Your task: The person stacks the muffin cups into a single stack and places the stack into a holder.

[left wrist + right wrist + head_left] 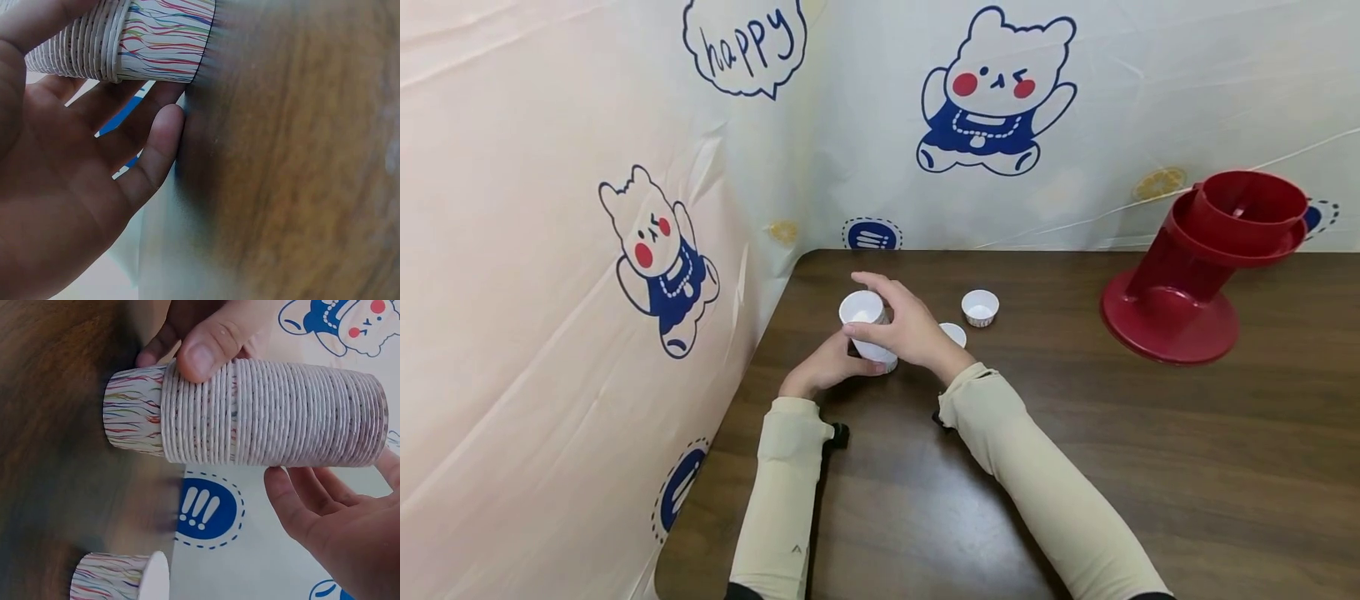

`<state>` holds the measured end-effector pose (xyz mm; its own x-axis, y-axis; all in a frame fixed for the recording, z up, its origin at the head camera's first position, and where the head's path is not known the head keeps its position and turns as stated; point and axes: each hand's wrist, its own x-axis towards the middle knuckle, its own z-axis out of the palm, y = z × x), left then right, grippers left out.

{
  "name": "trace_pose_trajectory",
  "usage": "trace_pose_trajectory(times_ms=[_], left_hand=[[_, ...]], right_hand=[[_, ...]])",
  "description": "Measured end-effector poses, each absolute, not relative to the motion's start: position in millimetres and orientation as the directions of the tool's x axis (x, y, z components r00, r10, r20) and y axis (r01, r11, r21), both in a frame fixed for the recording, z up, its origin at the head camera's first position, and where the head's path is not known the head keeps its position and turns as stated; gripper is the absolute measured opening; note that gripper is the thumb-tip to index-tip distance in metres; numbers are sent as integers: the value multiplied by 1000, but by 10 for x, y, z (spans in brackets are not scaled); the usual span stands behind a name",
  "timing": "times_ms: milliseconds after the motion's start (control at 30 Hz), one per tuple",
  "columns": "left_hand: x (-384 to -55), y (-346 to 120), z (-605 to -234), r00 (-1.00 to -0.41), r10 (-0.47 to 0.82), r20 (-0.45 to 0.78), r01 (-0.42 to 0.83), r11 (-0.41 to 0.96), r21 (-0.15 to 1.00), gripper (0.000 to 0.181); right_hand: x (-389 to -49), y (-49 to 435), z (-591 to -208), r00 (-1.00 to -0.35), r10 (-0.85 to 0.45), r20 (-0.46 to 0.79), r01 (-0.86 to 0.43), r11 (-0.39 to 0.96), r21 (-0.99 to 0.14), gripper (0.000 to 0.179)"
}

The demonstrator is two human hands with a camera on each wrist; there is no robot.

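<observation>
A tall stack of nested white paper baking cups [862, 310] stands at the far left of the table. Coloured wavy lines run round its lowest cup [132, 412]. Low on the stack, my left hand [829, 363] grips it, with the thumb pressed to the side in the right wrist view. My right hand [912, 327] holds the upper part between thumb and fingers, its fingertips [277, 481] against the cups. Just right of that hand are two single baking cups, one in full view [981, 308] and another [953, 334] partly covered by the right wrist.
On the right of the brown wooden table [1150, 467] stands a glossy red device [1180, 321] with a round base and a wide bowl-shaped top. A printed cloth [850, 125] hangs along the table's back and left edges.
</observation>
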<state>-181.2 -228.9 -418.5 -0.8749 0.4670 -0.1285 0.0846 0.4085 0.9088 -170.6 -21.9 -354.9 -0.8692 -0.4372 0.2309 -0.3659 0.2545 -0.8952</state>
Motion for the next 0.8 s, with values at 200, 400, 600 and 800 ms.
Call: trace_pose_trajectory(times_ms=[200,400,600,800], left_hand=[[-1798,-2290,-4187,-875,471,-107,105,400,911,73],[-1793,-2300,-4165,-878,466,-112,107,419,902,73],[-1792,-2312,-4173,-884,446,-140,88,453,887,76],[-1809,-2304,-4172,-886,442,-143,89,464,881,75]], right_hand=[[-1682,-279,-3641,-890,-395,226,-355,291,-889,57],[-1681,-285,-3705,-892,-392,225,-351,285,-892,64],[-1637,-86,-3743,-889,-414,195,-345,326,-880,90],[-1569,369,-3801,-940,-310,144,-270,413,-870,69]])
